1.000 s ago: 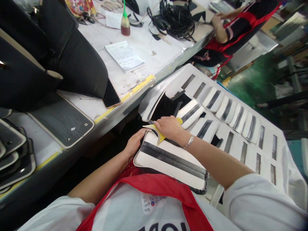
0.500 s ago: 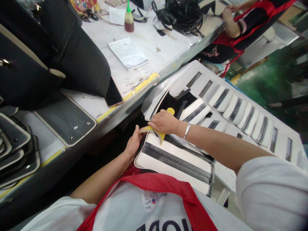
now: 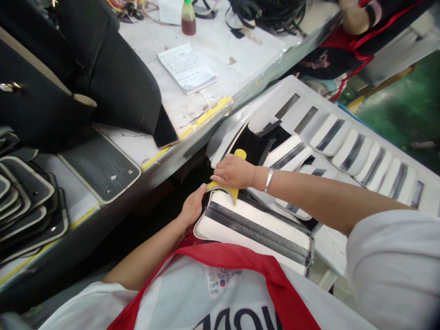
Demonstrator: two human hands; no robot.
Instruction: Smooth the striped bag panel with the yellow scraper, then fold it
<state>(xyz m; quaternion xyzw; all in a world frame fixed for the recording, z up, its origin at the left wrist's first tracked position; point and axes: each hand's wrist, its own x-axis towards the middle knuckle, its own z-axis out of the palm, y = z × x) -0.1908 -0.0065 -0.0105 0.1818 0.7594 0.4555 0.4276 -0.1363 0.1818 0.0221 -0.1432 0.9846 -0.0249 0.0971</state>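
Observation:
My right hand (image 3: 237, 171), with a silver bracelet at the wrist, is wrapped round a yellow tool (image 3: 234, 193) with a crescent-shaped head. The tool's curved edge lies at the upper left corner of a white bag piece (image 3: 268, 213) that has a black strip across it. This piece rests close against my front. At its left end my left hand (image 3: 193, 206) grips the side, thumb near the tool's tip. The fingers of that hand are mostly hidden behind the piece.
A white board (image 3: 330, 229) on the right carries several white pieces with black strips (image 3: 355, 151). Black bags (image 3: 120, 87), stacked dark panels (image 3: 27, 201), a notepad (image 3: 187, 68) and a bottle (image 3: 188, 20) are on the left table. A co-worker's arm (image 3: 357, 18) shows at the upper right.
My view has shifted a little, so the table and board sit differently in the picture. Both hands keep their hold; the tool stays at the same corner of the white piece.

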